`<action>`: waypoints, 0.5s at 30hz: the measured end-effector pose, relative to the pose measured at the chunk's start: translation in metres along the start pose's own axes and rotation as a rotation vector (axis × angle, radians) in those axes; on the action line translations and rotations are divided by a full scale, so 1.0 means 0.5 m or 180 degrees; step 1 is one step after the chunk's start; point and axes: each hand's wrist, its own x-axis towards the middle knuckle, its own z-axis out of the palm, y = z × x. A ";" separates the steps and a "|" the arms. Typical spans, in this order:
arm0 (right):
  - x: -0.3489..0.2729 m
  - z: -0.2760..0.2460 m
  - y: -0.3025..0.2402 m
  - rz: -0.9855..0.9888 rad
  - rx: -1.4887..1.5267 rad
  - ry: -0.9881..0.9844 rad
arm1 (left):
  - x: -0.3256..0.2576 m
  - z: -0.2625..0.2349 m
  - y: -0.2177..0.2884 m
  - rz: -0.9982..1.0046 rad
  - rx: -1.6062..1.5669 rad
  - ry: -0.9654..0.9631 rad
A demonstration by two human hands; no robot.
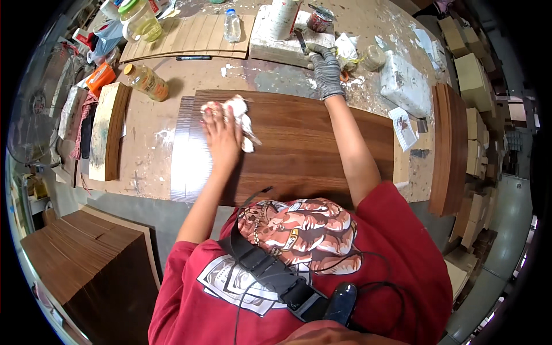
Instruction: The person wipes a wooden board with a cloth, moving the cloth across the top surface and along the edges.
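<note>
A white rag (241,118) lies crumpled on the upper left part of a dark wood panel (310,149), which lies flat on the paint-spattered bench (149,155). The bare left hand (221,132) presses flat on the rag, fingers stretched out and slightly apart, the cloth bunching out from under them toward the right. The panel's left strip is glossy and reflects light.

The right hand (326,72), in a grey knit glove, reaches past the panel's far edge to a pale block (287,46). Its fingers curl together near a dark tool (301,41) lying there; whether they actually grip it is hard to tell from here. On the block stand a white can (283,17) and a small jar (319,19).

Near the panel's far left corner lies an amber bottle (148,81). A curved wood piece (109,131) lies to the left, and another curved panel (448,149) stands on edge at the right.
</note>
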 end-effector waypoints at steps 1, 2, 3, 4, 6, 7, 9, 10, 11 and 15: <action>0.002 -0.002 0.020 -0.0047 0.0189 -0.0160 | 0.028 0.006 -0.026 -0.0090 0.0161 0.0093; -0.009 -0.003 0.046 -0.0069 0.0354 -0.0334 | 0.029 0.009 -0.049 -0.0201 0.0307 0.0159; -0.038 0.020 0.048 -0.0481 -0.0229 -0.0162 | 0.022 0.008 -0.068 -0.0212 0.0168 0.0182; -0.064 0.033 0.051 -0.0899 -0.0804 0.0070 | 0.023 0.007 -0.080 -0.0166 0.0022 0.0213; -0.056 0.036 0.078 -0.1147 -0.0801 0.0307 | 0.021 0.008 -0.085 -0.0080 -0.0149 0.0270; -0.056 0.021 0.081 -0.1037 -0.0878 0.0365 | 0.014 0.004 -0.078 -0.0070 -0.0244 0.0233; -0.055 -0.004 0.089 -0.0868 -0.0798 0.0249 | 0.003 -0.013 -0.070 -0.0011 -0.0407 0.0291; -0.045 -0.011 0.092 -0.0829 -0.0641 0.0051 | 0.005 0.000 -0.079 -0.0059 -0.0326 0.0072; -0.053 -0.007 0.079 -0.0830 -0.0881 0.0124 | 0.005 0.004 -0.082 -0.0054 -0.0255 0.0065; -0.095 -0.064 0.094 -0.0992 -0.0991 0.0313 | 0.031 0.001 -0.083 0.0086 -0.0016 0.0021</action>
